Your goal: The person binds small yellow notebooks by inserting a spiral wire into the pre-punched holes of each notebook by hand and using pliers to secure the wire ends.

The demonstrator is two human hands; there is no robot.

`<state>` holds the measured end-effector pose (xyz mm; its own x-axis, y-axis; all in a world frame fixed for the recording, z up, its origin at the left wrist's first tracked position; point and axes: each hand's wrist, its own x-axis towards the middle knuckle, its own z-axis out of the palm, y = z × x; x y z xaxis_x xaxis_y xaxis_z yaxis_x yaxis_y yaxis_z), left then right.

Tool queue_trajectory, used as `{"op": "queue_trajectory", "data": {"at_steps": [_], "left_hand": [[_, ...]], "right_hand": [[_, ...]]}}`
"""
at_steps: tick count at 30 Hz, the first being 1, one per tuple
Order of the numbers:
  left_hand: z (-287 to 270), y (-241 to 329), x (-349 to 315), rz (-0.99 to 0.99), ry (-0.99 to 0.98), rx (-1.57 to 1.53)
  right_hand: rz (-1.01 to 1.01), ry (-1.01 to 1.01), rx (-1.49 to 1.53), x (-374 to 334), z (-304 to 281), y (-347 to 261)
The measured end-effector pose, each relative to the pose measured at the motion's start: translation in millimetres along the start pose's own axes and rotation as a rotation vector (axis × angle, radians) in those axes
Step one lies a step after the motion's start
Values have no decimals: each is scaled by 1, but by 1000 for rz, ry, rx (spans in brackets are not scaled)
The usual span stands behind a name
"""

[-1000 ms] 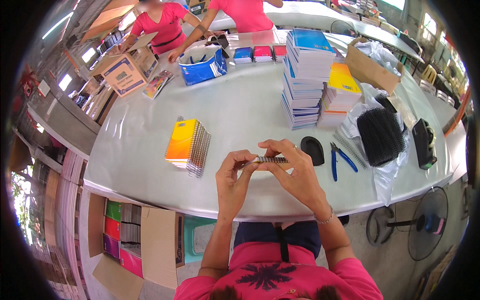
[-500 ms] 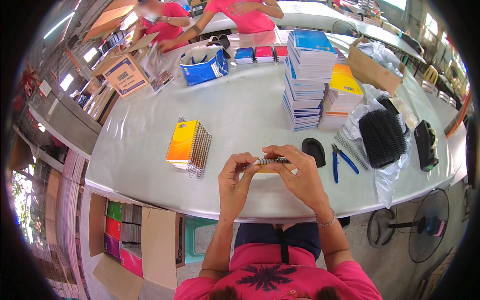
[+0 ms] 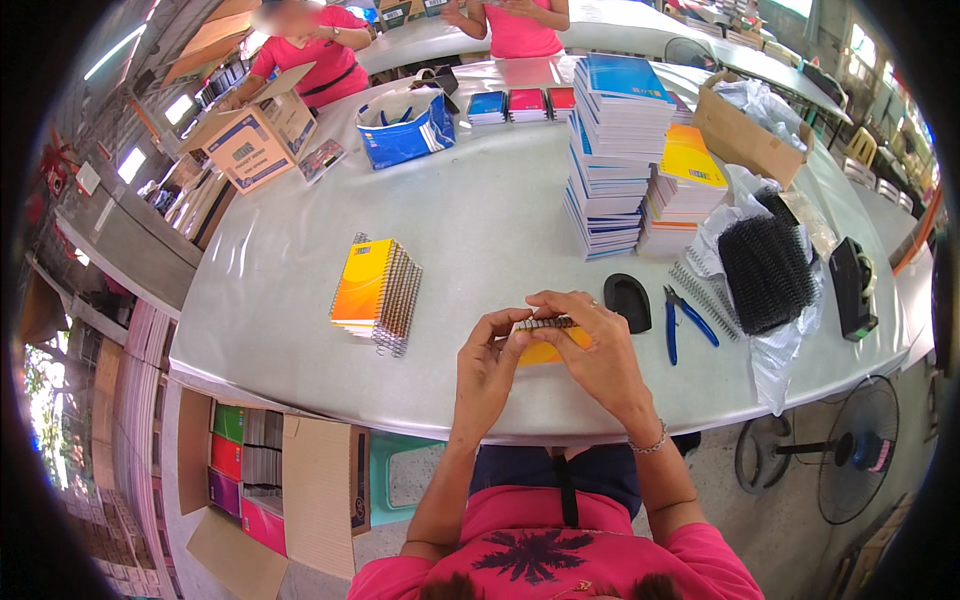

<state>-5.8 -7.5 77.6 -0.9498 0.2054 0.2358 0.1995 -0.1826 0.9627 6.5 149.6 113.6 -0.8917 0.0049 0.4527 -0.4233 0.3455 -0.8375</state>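
Observation:
Between my hands, near the table's front edge, is a yellow notebook (image 3: 541,353) with a dark wire coil (image 3: 546,323) along its upper edge. My left hand (image 3: 488,362) pinches the coil's left end with thumb and fingers. My right hand (image 3: 596,345) grips the same edge from the right, its index finger bent over the coil. The fingers hide part of the coil. To the left lies a stack of yellow-orange spiral notebooks (image 3: 366,283). Right of my hands are a black horseshoe-shaped piece (image 3: 628,303) and blue-handled cutters (image 3: 688,322).
Tall blue notebook stacks (image 3: 608,165) and yellow ones (image 3: 688,170) stand far right. Black coils (image 3: 765,262) lie on white plastic beside a tape dispenser (image 3: 851,290). A blue bag (image 3: 408,135) and a cardboard box (image 3: 250,148) sit far left. Two people stand across the table.
My left hand has shifted right along the coil, and more of the notebook's yellow cover shows. Across the table, one person's arm has drawn back from the box area.

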Motion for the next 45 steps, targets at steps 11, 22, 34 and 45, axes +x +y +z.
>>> {"op": "queue_trajectory", "data": {"at_steps": [11,22,34,45], "left_hand": [[0,-7,3,62,80,225],[-21,-42,-11,-76,90,159],[-2,-33,-14,-91,72,223],[2,-37,-15,-112,79,136]], "right_hand": [[-105,56,-197,-7,-12,8],[475,252,-944,-80,-79,107],[390,416,-645,-82,-98,96],[682,148,1362,-92,-48,49]]}}
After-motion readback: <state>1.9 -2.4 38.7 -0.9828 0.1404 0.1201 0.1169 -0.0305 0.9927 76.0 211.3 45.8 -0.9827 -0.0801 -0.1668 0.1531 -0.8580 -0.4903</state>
